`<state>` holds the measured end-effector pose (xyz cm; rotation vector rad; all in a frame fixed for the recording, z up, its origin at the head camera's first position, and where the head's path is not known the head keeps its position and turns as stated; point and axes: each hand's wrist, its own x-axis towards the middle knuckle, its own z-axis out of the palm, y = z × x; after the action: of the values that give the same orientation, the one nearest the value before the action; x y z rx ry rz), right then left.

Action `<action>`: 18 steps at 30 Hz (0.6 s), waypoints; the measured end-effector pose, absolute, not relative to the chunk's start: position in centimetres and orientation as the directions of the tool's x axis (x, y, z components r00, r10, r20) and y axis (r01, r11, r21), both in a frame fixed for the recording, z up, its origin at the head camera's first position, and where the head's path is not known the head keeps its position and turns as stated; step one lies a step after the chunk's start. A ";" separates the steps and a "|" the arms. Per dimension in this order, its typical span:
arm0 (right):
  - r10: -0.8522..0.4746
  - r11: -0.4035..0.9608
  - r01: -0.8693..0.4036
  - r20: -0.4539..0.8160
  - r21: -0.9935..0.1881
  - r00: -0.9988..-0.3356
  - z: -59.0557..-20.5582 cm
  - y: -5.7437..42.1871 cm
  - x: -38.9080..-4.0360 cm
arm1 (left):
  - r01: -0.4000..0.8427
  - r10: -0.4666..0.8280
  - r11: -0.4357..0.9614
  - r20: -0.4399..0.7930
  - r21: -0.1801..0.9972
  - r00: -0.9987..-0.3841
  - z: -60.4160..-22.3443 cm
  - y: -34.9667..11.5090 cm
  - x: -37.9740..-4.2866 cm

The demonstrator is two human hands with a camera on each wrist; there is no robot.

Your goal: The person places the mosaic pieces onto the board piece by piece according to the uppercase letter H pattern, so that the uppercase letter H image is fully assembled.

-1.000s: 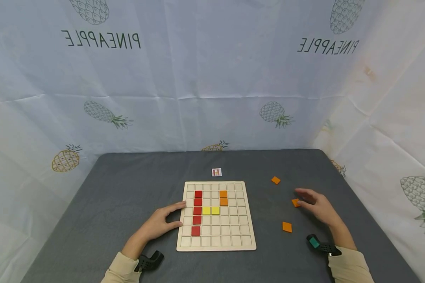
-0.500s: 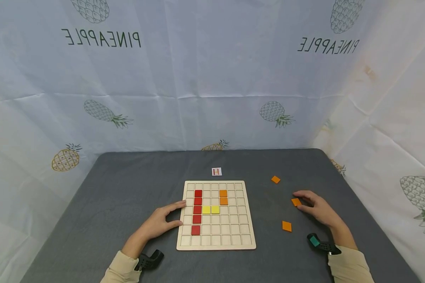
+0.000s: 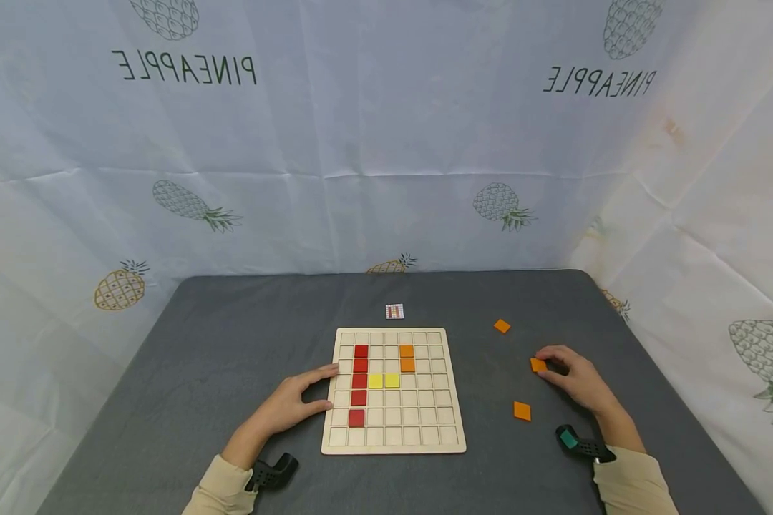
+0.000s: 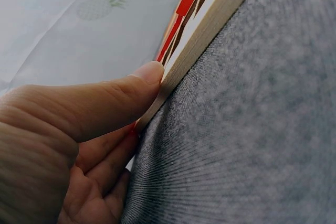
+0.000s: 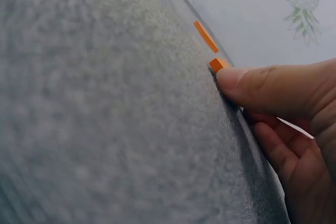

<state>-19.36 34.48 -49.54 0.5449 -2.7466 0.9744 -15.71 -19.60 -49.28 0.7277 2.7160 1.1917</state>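
My left hand [image 3: 285, 409] rests against the left edge of a pale wooden grid board [image 3: 419, 436], thumb and fingertips spread along it. In the left wrist view the thumb [image 4: 121, 95] touches the board's side [image 4: 194, 48]. Red tiles [image 3: 359, 381] form a column on the board, with two yellow tiles [image 3: 383, 380] beside it and two orange tiles [image 3: 406, 358] farther right. To the right of the board, my right hand [image 3: 582, 379] pinches a square orange tile [image 3: 537, 365] at the table surface. Its thumb covers part of that tile [image 5: 217, 65] in the right wrist view.
Two loose orange tiles lie on the dark grey table, one farther back [image 3: 502, 326] and one nearer [image 3: 522, 410]. A small patterned card [image 3: 394, 311] lies behind the board. A pineapple-print curtain [image 3: 386, 143] hangs along the table's back edge.
The right thumb and fingers have closed onto the orange tile, which has shifted very slightly. My left hand stays at the board's edge. The head view has tilted slightly.
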 end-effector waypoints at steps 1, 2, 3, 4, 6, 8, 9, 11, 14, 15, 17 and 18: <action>-0.261 0.736 -0.373 0.271 -0.565 -0.927 -49.5 34.4 -19.3 | 0.389 0.458 0.583 0.108 0.713 -0.882 -49.3 -19.6 -15.7; -0.241 0.752 -0.349 0.260 -0.559 -0.935 -49.5 34.4 -19.3 | 0.389 0.458 0.583 0.107 0.713 -0.882 -49.3 -19.6 -15.7; -0.223 0.766 -0.330 0.253 -0.552 -0.941 -49.5 34.3 -19.3 | 0.389 0.459 0.582 0.107 0.714 -0.882 -49.3 -19.6 -15.7; -0.210 0.778 -0.316 0.250 -0.543 -0.945 -49.6 34.2 -19.3 | 0.390 0.459 0.581 0.107 0.715 -0.882 -49.3 -19.6 -15.7; -0.197 0.787 -0.308 0.255 -0.534 -0.947 -49.6 34.0 -19.3 | 0.390 0.461 0.578 0.108 0.717 -0.881 -49.2 -19.6 -15.7; -0.202 0.783 -0.323 0.275 -0.532 -0.940 -49.6 33.7 -19.3 | 0.390 0.461 0.578 0.107 0.717 -0.881 -49.2 -19.6 -15.7; -0.209 0.777 -0.338 0.289 -0.530 -0.934 -49.5 33.4 -19.3 | 0.390 0.461 0.580 0.106 0.716 -0.881 -49.3 -19.6 -15.7; -0.231 0.762 -0.373 0.315 -0.530 -0.921 -49.4 32.9 -19.4 | 0.386 0.460 0.581 0.102 0.716 -0.882 -49.3 -19.6 -15.7; -0.274 0.736 -0.428 0.347 -0.524 -0.897 -49.0 31.8 -19.4 | 0.382 0.459 0.583 0.098 0.717 -0.883 -49.3 -19.6 -15.7; -0.289 0.728 -0.443 0.353 -0.523 -0.890 -48.8 31.4 -19.4 | 0.383 0.459 0.582 0.099 0.718 -0.883 -49.3 -19.6 -15.7; -0.311 0.713 -0.465 0.358 -0.525 -0.880 -48.4 30.3 -19.4 | 0.382 0.458 0.578 0.101 0.721 -0.883 -49.3 -19.6 -15.7; -0.319 0.706 -0.472 0.358 -0.528 -0.878 -48.3 29.7 -19.4 | 0.384 0.459 0.577 0.103 0.721 -0.883 -49.3 -19.6 -15.7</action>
<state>-19.35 29.74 -48.29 0.6315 -2.6749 0.9256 -15.72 -19.59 -49.31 0.7244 2.7047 1.2005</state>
